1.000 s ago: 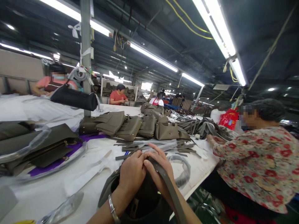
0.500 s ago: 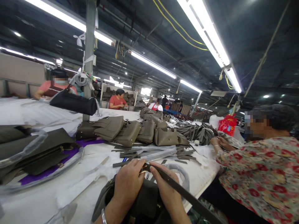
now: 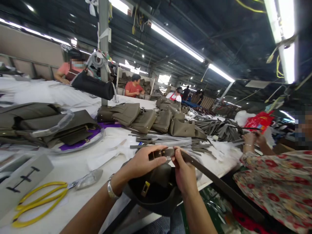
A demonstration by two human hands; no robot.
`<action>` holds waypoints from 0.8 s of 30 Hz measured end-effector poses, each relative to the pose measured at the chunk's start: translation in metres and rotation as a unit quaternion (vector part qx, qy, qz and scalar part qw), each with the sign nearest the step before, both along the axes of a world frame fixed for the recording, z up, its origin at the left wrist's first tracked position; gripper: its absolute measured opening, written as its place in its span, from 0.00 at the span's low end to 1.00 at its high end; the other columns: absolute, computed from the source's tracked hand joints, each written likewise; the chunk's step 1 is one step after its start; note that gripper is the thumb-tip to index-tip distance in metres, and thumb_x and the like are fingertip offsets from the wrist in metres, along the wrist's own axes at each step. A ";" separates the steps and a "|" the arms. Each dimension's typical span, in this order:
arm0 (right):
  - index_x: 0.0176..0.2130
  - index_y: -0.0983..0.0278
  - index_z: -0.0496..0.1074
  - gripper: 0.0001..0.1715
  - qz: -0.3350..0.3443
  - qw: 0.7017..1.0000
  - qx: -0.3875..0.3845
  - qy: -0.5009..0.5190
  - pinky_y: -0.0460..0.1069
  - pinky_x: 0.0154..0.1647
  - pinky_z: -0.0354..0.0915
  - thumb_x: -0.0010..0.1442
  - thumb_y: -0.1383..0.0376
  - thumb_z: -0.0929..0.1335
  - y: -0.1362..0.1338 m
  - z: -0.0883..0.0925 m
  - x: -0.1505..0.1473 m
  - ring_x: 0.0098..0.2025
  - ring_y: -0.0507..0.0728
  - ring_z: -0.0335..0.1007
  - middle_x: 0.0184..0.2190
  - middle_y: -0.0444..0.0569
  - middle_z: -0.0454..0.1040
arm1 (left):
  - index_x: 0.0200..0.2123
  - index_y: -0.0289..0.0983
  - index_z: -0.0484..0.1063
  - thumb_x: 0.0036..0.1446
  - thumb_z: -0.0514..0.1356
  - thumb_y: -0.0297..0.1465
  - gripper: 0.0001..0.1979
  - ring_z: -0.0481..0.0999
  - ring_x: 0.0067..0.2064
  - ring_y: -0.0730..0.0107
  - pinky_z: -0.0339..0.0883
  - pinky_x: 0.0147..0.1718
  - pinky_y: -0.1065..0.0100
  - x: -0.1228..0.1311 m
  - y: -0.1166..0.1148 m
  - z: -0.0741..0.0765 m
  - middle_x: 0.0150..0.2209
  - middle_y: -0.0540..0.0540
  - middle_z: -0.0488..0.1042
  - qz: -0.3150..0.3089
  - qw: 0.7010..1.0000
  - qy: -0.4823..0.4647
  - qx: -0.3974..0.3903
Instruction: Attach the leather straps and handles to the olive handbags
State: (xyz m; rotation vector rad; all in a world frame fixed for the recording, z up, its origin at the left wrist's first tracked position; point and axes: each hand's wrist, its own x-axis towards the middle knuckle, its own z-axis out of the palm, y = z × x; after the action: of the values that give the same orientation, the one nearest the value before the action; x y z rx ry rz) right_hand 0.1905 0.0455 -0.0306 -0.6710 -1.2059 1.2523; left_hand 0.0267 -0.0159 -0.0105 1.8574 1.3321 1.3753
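Note:
My left hand (image 3: 143, 161) and my right hand (image 3: 184, 172) both pinch a long olive-grey strap (image 3: 214, 180) at its buckle end, held just above an open olive-grey handbag (image 3: 152, 190). The bag rests against the near edge of the white-covered table (image 3: 80, 169). The strap runs off to the lower right, past the table edge. A bracelet sits on my left wrist.
Yellow-handled scissors (image 3: 40, 198) and a grey template card (image 3: 23, 178) lie at the near left. Stacked olive bags (image 3: 146, 118), loose straps (image 3: 219, 128) and wrapped bags (image 3: 48, 125) cover the table. A person in a floral shirt (image 3: 275, 185) works at the right; others sit behind.
My view has tipped down and left, bringing the scissors and card into sight. Both hands lifted the strap's buckle end higher above the bag. The person at the right reaches further onto the table.

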 end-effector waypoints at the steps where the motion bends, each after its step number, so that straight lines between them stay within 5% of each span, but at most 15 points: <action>1: 0.40 0.63 0.79 0.17 0.001 1.000 -0.005 0.004 0.46 0.29 0.62 0.53 0.56 0.76 0.001 0.000 -0.001 0.26 0.50 0.64 0.23 0.43 0.72 | 0.56 0.38 0.73 0.63 0.57 0.41 0.21 0.76 0.50 0.60 0.67 0.51 0.65 -0.002 -0.001 0.001 0.51 0.44 0.78 -0.002 1.000 -0.015 -0.011; 5: 0.35 0.66 0.80 0.17 0.003 1.000 -0.008 0.005 0.45 0.25 0.58 0.53 0.54 0.75 0.003 -0.002 -0.004 0.23 0.49 0.62 0.21 0.45 0.74 | 0.51 0.37 0.76 0.68 0.50 0.40 0.20 0.78 0.35 0.65 0.69 0.37 0.68 -0.004 0.002 -0.001 0.37 0.46 0.81 0.005 0.999 -0.002 -0.036; 11: 0.29 0.66 0.77 0.18 -0.028 0.992 -0.057 0.112 0.44 0.25 0.62 0.48 0.54 0.78 0.001 0.004 -0.004 0.23 0.49 0.66 0.22 0.44 0.75 | 0.51 0.39 0.77 0.65 0.53 0.38 0.18 0.78 0.43 0.62 0.68 0.44 0.67 -0.001 0.010 -0.010 0.43 0.47 0.82 0.026 0.998 0.051 -0.029; 16: 0.33 0.63 0.76 0.17 0.013 0.975 -0.120 0.186 0.43 0.25 0.66 0.49 0.56 0.78 -0.002 0.010 0.001 0.26 0.48 0.68 0.27 0.42 0.75 | 0.52 0.39 0.76 0.65 0.53 0.38 0.19 0.78 0.42 0.63 0.69 0.45 0.66 0.002 0.009 -0.008 0.46 0.46 0.81 0.023 0.999 0.041 -0.024; 20: 0.39 0.61 0.77 0.18 0.047 0.994 -0.070 0.071 0.46 0.35 0.70 0.52 0.54 0.76 -0.006 0.006 0.004 0.38 0.53 0.74 0.39 0.46 0.78 | 0.51 0.40 0.77 0.64 0.55 0.36 0.17 0.78 0.47 0.61 0.68 0.48 0.65 0.007 0.007 -0.006 0.46 0.46 0.81 0.058 0.997 0.055 -0.014; 24: 0.35 0.64 0.80 0.15 0.020 0.999 -0.037 -0.034 0.49 0.39 0.71 0.51 0.56 0.77 -0.006 -0.001 0.003 0.35 0.55 0.74 0.35 0.48 0.80 | 0.51 0.41 0.77 0.64 0.55 0.35 0.16 0.77 0.52 0.61 0.66 0.52 0.65 0.007 0.006 -0.006 0.51 0.47 0.79 0.061 0.997 0.039 -0.004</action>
State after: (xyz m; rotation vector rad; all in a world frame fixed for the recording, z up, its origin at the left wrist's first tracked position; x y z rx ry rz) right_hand 0.1938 0.0390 -0.0311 -0.7524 -1.2395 1.3215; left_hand 0.0341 -0.0098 -0.0162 1.8689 1.5082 1.3683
